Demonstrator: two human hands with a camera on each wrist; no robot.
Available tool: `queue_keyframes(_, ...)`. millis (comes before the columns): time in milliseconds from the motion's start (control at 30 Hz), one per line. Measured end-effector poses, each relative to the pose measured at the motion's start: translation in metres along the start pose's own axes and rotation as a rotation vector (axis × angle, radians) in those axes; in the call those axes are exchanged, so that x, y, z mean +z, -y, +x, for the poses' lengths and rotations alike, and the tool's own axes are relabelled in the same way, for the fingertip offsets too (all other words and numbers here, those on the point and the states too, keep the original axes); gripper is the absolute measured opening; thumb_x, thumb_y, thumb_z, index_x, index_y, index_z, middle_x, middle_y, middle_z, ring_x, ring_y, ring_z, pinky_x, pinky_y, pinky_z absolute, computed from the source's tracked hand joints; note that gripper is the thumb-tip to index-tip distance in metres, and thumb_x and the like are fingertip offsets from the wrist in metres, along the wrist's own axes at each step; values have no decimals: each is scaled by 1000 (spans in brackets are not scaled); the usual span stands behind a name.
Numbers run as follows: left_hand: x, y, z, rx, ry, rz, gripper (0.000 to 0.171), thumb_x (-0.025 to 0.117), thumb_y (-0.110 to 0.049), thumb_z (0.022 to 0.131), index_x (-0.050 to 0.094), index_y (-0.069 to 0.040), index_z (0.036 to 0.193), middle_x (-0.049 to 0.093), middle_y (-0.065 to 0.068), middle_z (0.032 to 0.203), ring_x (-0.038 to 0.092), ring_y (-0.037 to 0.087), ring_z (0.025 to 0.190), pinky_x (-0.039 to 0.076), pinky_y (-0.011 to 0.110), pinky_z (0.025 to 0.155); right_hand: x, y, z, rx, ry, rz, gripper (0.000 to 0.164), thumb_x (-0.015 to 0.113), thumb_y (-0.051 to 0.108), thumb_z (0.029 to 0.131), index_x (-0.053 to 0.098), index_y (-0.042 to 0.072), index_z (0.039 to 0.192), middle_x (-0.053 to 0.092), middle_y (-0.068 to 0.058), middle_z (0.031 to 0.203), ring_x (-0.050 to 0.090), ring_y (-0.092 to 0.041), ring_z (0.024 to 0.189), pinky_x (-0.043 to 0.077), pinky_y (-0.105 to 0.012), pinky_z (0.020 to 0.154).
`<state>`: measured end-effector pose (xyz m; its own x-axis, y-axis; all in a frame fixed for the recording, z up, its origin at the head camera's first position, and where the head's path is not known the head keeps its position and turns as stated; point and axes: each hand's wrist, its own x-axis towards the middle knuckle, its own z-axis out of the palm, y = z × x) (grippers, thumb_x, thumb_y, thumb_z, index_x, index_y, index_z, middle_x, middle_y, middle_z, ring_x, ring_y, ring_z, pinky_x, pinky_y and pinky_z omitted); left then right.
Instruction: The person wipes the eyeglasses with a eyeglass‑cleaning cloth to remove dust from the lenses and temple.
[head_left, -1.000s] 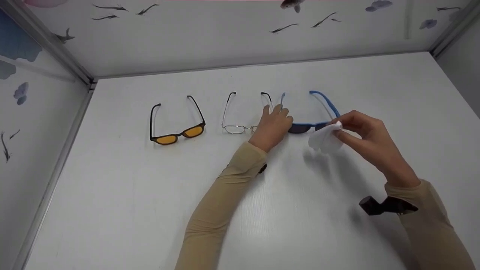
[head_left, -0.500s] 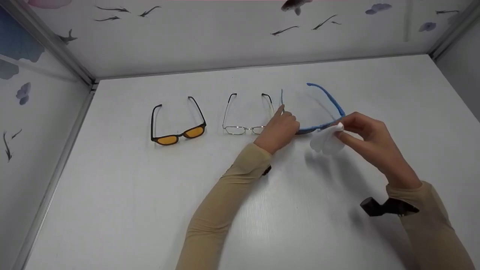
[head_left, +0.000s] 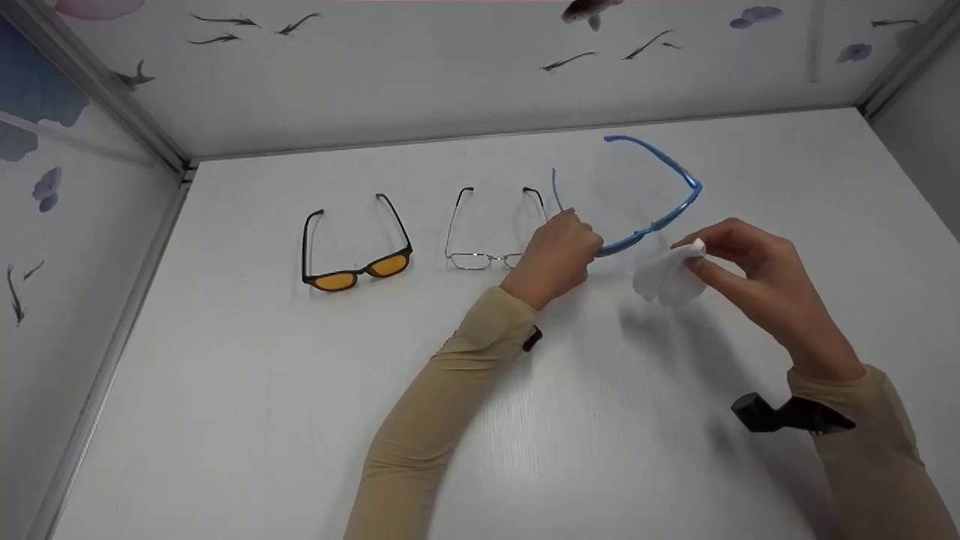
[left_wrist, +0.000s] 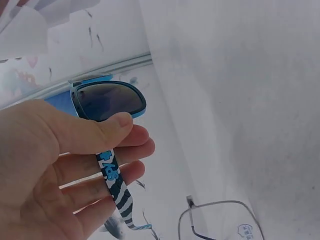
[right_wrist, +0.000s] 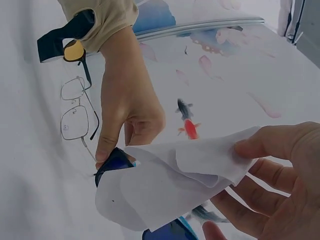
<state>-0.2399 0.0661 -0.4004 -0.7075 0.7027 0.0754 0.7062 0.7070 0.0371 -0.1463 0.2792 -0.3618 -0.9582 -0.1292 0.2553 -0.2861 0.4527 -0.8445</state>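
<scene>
My left hand (head_left: 559,259) grips blue-framed sunglasses (head_left: 660,220) at one lens corner and temple. In the left wrist view the thumb presses near the dark lens (left_wrist: 110,100), with fingers behind the zebra-striped temple (left_wrist: 117,185). My right hand (head_left: 772,289) pinches a white cloth (head_left: 670,277) between thumb and fingers, and it hangs just in front of the sunglasses. From the right wrist view, the cloth (right_wrist: 165,185) covers the middle of the sunglasses. Clear glasses with a thin metal frame (head_left: 491,259) lie right beside my left hand, which hides one corner of them.
Black-framed glasses with orange lenses (head_left: 360,271) lie at the left on the white table (head_left: 247,405). Walls printed with fish and flowers (head_left: 420,67) border the table's back and left sides. A black camera mount (head_left: 791,414) sits on the right wrist.
The sunglasses have swung up at their right end, turning away toward the back wall, while my left hand tightened on their left corner. My right hand and the cloth shifted slightly right.
</scene>
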Motion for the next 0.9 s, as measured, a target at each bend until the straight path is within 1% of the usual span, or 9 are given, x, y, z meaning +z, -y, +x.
queue_keyframes(67, -6, -1, -3, -16, -9, -17, 11, 67, -12, 91, 76, -9, 97, 70, 0, 86, 60, 17, 88, 42, 30, 95, 0, -1, 0, 2, -3, -12, 18, 62, -3, 91, 65, -3, 109, 66, -9, 105, 62, -13, 104, 46, -18, 87)
queue_keyframes(133, -12, -1, -8, -27, -9, -37, 11, 67, -14, 91, 76, -10, 96, 70, -1, 85, 60, 17, 87, 43, 33, 90, -1, -2, 0, 5, -3, -30, 18, 63, -1, 91, 64, -2, 109, 66, -7, 105, 61, -11, 104, 46, -18, 87)
queue_keyframes(267, -22, 2, -19, -42, 12, -63, 10, 67, -14, 89, 76, -11, 93, 70, 0, 81, 61, 17, 85, 42, 37, 93, -2, -3, 0, 13, 12, -78, 19, 64, 3, 91, 64, -1, 110, 65, -4, 105, 60, -8, 104, 45, -17, 89)
queue_keyframes(400, -30, 10, -37, -69, 8, -110, 10, 68, -13, 88, 77, -9, 91, 70, 1, 79, 62, 19, 83, 42, 40, 91, -3, -4, -1, 21, 52, -107, 20, 65, 7, 92, 64, 1, 111, 65, -4, 105, 58, -6, 106, 44, -16, 87)
queue_keyframes(500, -35, 16, -54, -83, -35, -150, 8, 70, -12, 87, 77, -9, 88, 70, 1, 77, 62, 20, 81, 43, 40, 87, -3, -3, -1, 25, 88, -96, 20, 63, 8, 94, 63, 1, 112, 63, -4, 107, 57, -5, 107, 45, -15, 84)
queue_keyframes(633, -43, 20, -75, -79, -99, -232, 6, 73, -10, 85, 78, -7, 87, 71, 2, 77, 64, 21, 77, 43, 39, 79, -3, -1, -2, 17, 124, -73, 18, 60, 6, 95, 61, -1, 112, 62, -5, 107, 61, -6, 100, 47, -14, 79)
queue_keyframes(700, -47, 21, -85, -75, -115, -277, 6, 74, -10, 85, 78, -6, 88, 72, 3, 79, 64, 21, 77, 44, 38, 76, -2, 0, -1, 0, 139, -75, 19, 58, 5, 96, 61, 0, 114, 63, -6, 110, 62, -8, 96, 47, -14, 79)
queue_keyframes(800, -50, 20, -97, -97, -108, -365, 8, 74, -9, 85, 77, -4, 90, 72, 4, 81, 63, 20, 78, 46, 36, 74, 1, 0, -2, -30, 148, -85, 20, 56, 3, 97, 61, 1, 116, 64, -7, 114, 63, -8, 95, 47, -15, 80)
queue_keyframes(900, -49, 18, -107, -131, -106, -445, 7, 74, -8, 85, 76, -3, 89, 71, 6, 80, 61, 20, 77, 47, 32, 71, 4, 1, -3, -57, 133, -89, 21, 55, 0, 96, 61, 1, 116, 65, -8, 114, 64, -7, 95, 47, -15, 80)
